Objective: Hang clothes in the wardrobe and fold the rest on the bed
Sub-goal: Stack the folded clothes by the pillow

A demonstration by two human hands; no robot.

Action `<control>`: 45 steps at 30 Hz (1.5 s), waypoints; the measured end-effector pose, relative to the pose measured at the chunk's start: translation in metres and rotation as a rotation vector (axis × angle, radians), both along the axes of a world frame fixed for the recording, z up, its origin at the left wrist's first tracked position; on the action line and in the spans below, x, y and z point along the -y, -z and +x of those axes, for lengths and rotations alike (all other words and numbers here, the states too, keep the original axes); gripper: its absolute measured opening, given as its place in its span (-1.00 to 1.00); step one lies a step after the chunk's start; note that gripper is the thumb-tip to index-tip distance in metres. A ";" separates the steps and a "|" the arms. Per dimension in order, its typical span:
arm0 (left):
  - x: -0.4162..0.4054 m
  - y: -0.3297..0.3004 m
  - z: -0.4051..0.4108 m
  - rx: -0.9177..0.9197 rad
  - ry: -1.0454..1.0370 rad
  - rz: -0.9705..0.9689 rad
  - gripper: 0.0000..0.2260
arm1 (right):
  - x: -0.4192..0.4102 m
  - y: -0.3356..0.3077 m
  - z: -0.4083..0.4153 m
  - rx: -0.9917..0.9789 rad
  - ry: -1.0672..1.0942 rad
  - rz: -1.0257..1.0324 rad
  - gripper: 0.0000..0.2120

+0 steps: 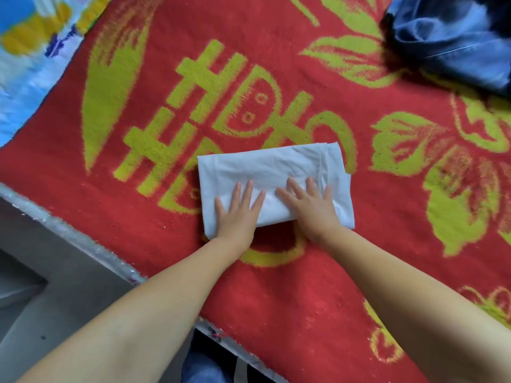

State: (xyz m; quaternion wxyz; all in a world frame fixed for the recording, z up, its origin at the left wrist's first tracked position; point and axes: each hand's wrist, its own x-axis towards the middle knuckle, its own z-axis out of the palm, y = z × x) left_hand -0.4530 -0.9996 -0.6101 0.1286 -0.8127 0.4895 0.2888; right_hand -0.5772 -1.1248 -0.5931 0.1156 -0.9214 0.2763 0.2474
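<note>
Pretty much the whole view is taken up by the bed (359, 244), which is covered by a red blanket (318, 286) with big yellow-green characters and flower shapes on it. A blue patterned sheet (25, 78) is seen past the blanket's edge at the upper left, and grey floor (55, 272) at the lower left. A crumpled bundle of denim clothes (456, 37) is left at the top right corner, well apart from everything else. Around the middle of the blanket, a white garment (262, 167) is laid out folded into a rectangle. Both bare forearms are stretched forward from the bottom of the frame. The left hand (237, 214) and right hand (309, 208) are pressed flat on the garment's near half, palms down, fingers straight and spread, nothing gripped.
</note>
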 end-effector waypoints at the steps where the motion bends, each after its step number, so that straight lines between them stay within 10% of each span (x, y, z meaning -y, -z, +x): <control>1: 0.004 -0.011 0.006 -0.048 -0.017 0.009 -0.25 | 0.005 -0.011 0.006 -0.007 0.003 0.019 -0.46; 26: -0.037 -0.383 0.011 0.218 0.059 -0.331 -0.46 | -0.028 -0.400 0.013 0.091 -0.225 -0.119 -0.54; 45: -0.489 -0.457 0.043 0.450 -0.636 -0.278 -0.45 | -0.425 -0.460 0.176 0.245 -0.979 -0.103 -0.56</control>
